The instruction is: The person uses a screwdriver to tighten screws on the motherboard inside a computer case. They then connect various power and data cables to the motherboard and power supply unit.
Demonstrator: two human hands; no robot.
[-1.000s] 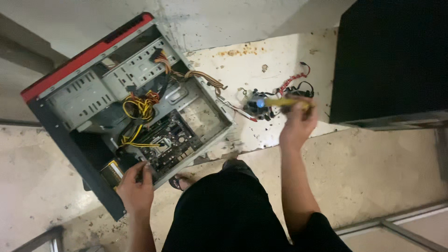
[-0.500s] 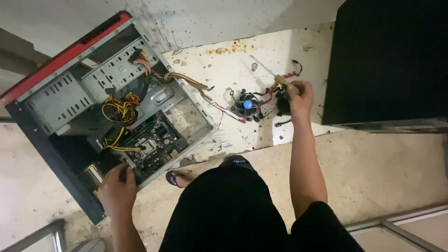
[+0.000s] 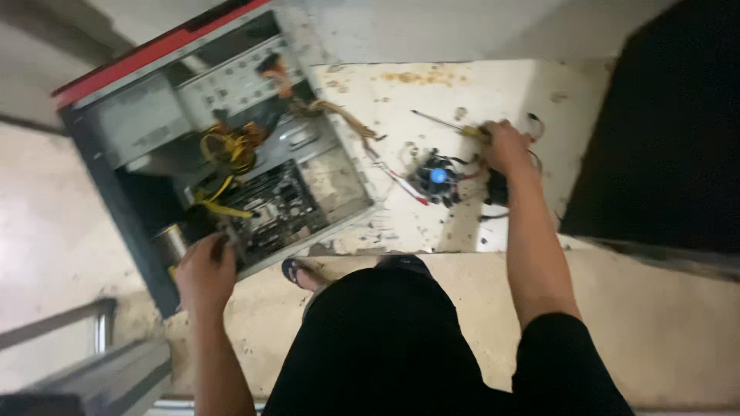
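A: Surface?

B: A pale, stained floor with a lighter slab set on it. A large black box stands at the right edge. A metal rail runs along the lower left.

A: Main unit?

B: An open case with a red front strip lies on its side, left of centre, partly on the slab. Inside: a board, yellow wires and a grey drive cage. A cable bundle leads out of the case toward the slab.

A: Left hand?

B: The left hand rests on the near lower edge of the case, beside the board. Fingers are curled over the edge; the view is blurred, so whether they clamp anything cannot be told.

A: Right hand?

B: The right hand is on the slab, fingers closed around the yellow handle of a screwdriver. The shaft points left, away from the hand.

A: Nearby parts?

B: A fan with a blue hub lies just left of the right hand, with loose red and black leads around it. A sandalled foot shows below the case.
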